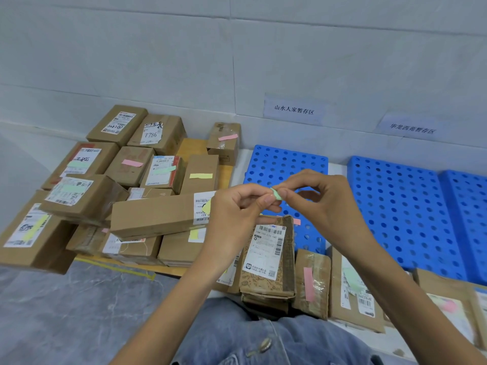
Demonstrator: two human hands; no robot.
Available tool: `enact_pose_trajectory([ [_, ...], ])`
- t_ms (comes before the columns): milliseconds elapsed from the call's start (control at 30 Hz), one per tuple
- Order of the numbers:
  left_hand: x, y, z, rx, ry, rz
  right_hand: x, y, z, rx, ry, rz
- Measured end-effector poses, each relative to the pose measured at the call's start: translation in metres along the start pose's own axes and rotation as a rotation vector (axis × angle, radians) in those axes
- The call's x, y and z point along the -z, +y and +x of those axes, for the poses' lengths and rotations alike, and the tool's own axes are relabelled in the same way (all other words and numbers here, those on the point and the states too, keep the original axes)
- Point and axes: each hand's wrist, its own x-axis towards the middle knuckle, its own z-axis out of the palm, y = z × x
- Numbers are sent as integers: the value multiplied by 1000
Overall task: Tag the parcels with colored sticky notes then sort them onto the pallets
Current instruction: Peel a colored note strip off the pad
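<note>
Left hand and right hand raised together, fingers pinching green sticky note

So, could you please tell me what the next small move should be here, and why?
Probably lower the green sticky note, pinched between the left hand and right hand, onto the patterned parcel directly beneath them. Its top shows no coloured note, whereas the brown parcel beside it already carries a pink one.
</note>
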Motion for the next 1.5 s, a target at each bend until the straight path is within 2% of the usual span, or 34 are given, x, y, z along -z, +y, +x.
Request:
enact_pose_trajectory([
  [167,1,-4,2,-63,0,48,0,-2,-2,-17,-9,17],
  [467,0,-7,1,-59,3,64,-1,-1,-4,-60,12,33],
  [767,2,-7,-1,-102,8,103,1,-7,-6,-30,-31,-9],
  [1033,-1,-6,-6,-128,32,116,-2,-10,-12,51,16,-24],
  [1500,2,2,-10,-126,21,116,1,-16,-14,1,-15,54],
])
